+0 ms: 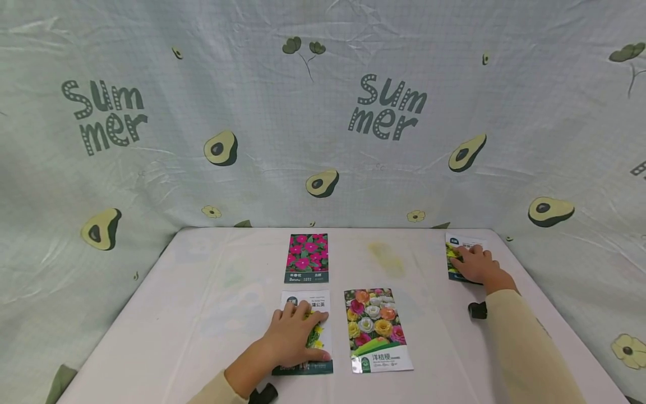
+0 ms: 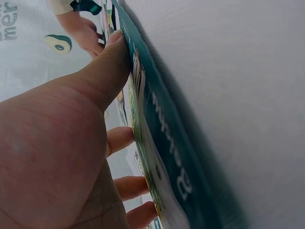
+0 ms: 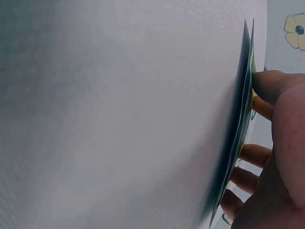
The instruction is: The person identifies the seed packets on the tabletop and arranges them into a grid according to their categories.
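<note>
My left hand (image 1: 292,336) lies spread over a white seed packet (image 1: 318,367) with yellow flowers and a dark green bottom band, near the front of the table. In the left wrist view, its thumb and fingertips touch the packet's printed face. At the far right, my right hand (image 1: 478,265) rests on another packet (image 1: 451,252) with a white top and yellow flowers. The right wrist view shows its fingertips against the face of that packet (image 3: 244,109); two thin layers stand slightly apart along one edge. Each hand covers much of its packet's picture.
A packet with multicoloured blooms (image 1: 375,322) lies right of my left hand. Behind it to the left is a packet with pink flowers (image 1: 308,255). The white table (image 1: 212,314) bears a yellowish stain (image 1: 386,258). A patterned curtain (image 1: 272,112) hangs behind the table and at its sides.
</note>
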`<state>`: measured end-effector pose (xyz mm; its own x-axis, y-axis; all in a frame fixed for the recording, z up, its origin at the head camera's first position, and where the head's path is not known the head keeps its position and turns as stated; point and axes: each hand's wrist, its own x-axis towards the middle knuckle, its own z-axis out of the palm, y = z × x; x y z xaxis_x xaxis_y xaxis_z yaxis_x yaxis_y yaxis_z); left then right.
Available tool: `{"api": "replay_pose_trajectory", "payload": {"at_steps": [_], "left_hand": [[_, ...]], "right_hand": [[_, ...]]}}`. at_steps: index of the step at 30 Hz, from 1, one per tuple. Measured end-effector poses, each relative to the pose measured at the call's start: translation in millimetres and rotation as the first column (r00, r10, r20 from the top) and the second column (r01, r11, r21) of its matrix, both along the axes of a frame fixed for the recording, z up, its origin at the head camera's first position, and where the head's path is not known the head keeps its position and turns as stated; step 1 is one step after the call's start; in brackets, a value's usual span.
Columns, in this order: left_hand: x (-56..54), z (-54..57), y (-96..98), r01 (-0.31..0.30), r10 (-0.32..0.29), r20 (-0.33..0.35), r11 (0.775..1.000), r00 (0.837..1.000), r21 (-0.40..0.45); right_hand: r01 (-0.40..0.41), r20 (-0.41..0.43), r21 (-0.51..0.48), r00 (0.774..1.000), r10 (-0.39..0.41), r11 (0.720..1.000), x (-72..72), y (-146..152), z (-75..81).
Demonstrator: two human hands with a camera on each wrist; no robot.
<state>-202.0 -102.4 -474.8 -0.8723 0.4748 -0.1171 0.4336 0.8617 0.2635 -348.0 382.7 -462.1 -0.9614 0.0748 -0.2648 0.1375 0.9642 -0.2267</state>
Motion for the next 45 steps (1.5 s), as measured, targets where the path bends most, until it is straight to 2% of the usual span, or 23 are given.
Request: {"api": "replay_pose_trajectory", "payload": {"at_steps": [12,29,40,45], "left_hand": [[5.4,12.9,1.3,0.007,-0.007,0.015,1.0,1.0,-0.005],[5.5,16.9,3.1,0.005,-0.005,0.032,1.0,0.999,-0.003],[4.8,15.5,2.9,0.017,-0.016,0.024,1.0,1.0,-0.015],[4.1,17.3,3.1,0.023,-0.021,0.041,0.999,0.999,-0.034]], "right_hand": [[-0.012,0.009,0.023,1.0,0.012,1.0,2.6,-6.6,1.5],[-0.056,0.016,0.027,0.998,0.055,0.998,8.0,-15.3,7.5],[-0.047,-0.007,0.03,0.999,0.047,0.998,8.9,-22.8,2.4],[-0.045,-0.004,0.039,0.999,0.046,0.998,8.6,-25.4,1.2]]}}
